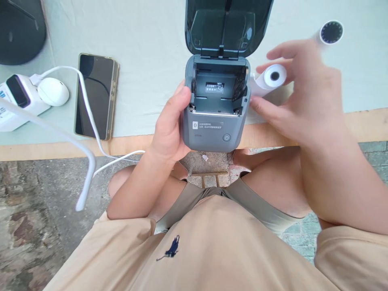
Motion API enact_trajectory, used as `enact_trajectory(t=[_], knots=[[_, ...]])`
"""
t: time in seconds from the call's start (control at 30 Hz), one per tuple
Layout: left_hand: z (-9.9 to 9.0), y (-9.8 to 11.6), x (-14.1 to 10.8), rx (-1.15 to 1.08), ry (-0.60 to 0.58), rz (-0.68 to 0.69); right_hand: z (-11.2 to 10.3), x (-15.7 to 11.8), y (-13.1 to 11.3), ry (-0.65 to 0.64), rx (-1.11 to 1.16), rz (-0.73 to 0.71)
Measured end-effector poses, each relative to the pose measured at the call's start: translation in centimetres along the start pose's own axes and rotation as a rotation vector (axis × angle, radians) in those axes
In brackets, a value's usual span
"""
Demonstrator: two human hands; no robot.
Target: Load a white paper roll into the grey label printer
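While I watch from afar, the left hand [169,131] clasps the printer [209,135] at frame centre; just right of it, nearer the right hand [317,91], the paper roll [268,82] slants lower left to upper right between half-spread thumb and fingers, though I cannot tell whether they grip it

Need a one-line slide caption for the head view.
Left hand holds the printer, lid raised, with the right hand around a white roll beside it.

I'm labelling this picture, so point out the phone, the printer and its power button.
Phone [97,97], head view: on its dark screen.
Printer [216,104], head view: inside its open compartment.
Power button [226,138], head view: on its middle.
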State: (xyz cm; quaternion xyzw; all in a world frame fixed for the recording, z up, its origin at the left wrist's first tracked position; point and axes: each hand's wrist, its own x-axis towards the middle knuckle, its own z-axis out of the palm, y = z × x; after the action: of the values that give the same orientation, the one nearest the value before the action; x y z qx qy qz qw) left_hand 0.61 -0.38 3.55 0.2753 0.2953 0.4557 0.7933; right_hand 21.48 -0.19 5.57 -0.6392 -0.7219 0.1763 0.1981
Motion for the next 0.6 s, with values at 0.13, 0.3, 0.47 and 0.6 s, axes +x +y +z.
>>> enact_trajectory(t=[0.13, 0.3, 0.47, 0.6], knots=[[0.0, -0.1, 0.0, -0.032, -0.009, 0.021, -0.8, 0.1, 1.7, 0.457, 0.078, -0.188], [0.1, -0.1, 0.1, -0.035, -0.013, 0.024, -1.1, 1.4, 3.0, 0.215, -0.152, 0.087], [0.1, -0.1, 0.1, -0.010, -0.007, 0.014, -0.4, 2.1, 2.8, 0.193, -0.130, 0.153], [0.0, -0.1, 0.1, -0.031, -0.018, 0.022, -0.3, 1.7, 3.4, 0.305, 0.077, 0.048]])
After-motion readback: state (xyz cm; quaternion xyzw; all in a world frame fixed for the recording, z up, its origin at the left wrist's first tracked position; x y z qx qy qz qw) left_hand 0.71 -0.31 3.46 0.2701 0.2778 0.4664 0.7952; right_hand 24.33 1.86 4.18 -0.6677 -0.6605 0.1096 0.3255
